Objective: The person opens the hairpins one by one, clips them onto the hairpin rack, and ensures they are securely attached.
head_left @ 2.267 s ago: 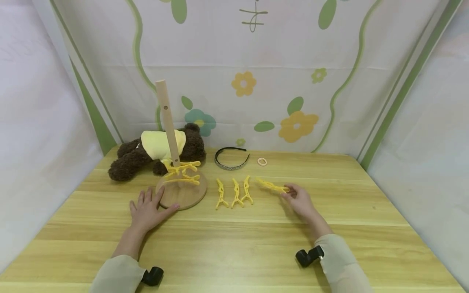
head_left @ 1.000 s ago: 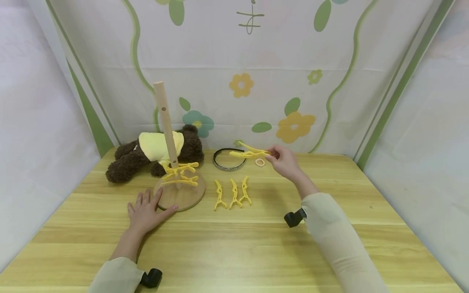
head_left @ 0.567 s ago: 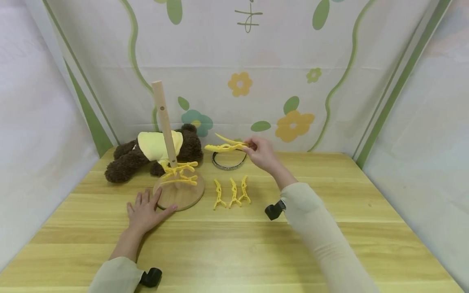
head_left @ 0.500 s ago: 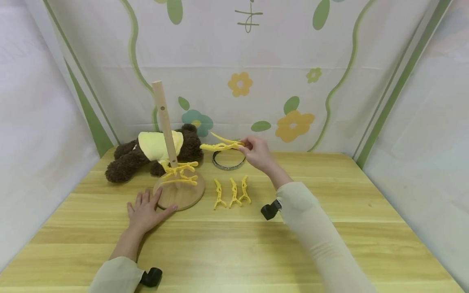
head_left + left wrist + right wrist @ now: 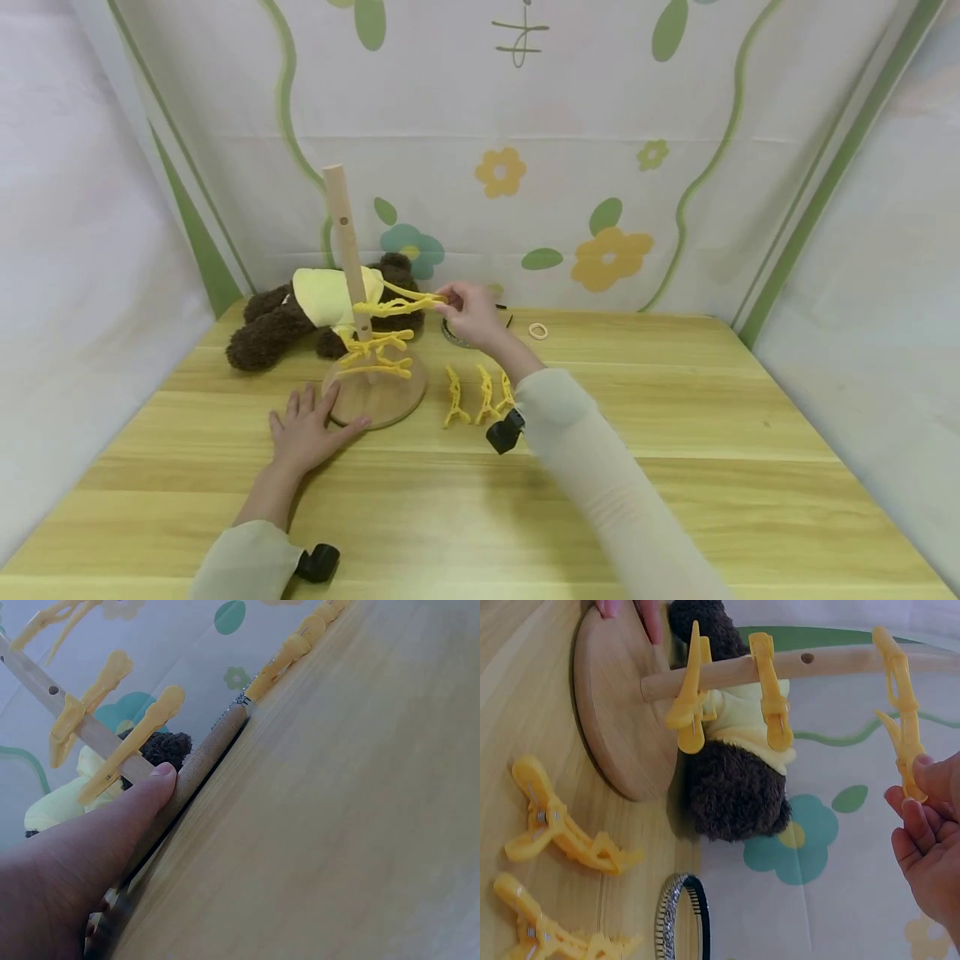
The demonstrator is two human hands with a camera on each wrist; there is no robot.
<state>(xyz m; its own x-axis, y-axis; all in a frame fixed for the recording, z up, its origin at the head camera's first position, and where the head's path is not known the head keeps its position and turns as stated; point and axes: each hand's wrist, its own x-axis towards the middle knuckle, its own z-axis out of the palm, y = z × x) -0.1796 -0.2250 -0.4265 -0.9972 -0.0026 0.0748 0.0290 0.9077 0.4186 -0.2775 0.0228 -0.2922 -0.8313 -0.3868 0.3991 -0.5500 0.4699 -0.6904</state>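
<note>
My right hand point(image 5: 472, 315) pinches the handle end of a yellow hair clip point(image 5: 397, 307), held in the air with its arms spread. The clip's far end is at the wooden post point(image 5: 347, 242); whether it touches is unclear. Lower on the post, two more yellow clips point(image 5: 774, 697) are clamped one above the other. With its fingers spread, my left hand point(image 5: 303, 433) lies flat beside the round wooden base point(image 5: 390, 408), thumb point(image 5: 161, 784) on the base's edge. Three yellow clips point(image 5: 454, 398) lie on the table, one partly hidden by my right wrist.
Behind the post a brown plush bear point(image 5: 258, 337) in a yellow shirt lies on the table point(image 5: 675, 400). A glittery black headband point(image 5: 667, 919) sits partly behind my right hand. To its right is a small pale hair tie point(image 5: 537, 331). A patterned cloth backs the table.
My right hand picked up a yellow clip from the table's right side, raised it and carried it left to the post, its arms spreading on the way. My left hand stayed put.
</note>
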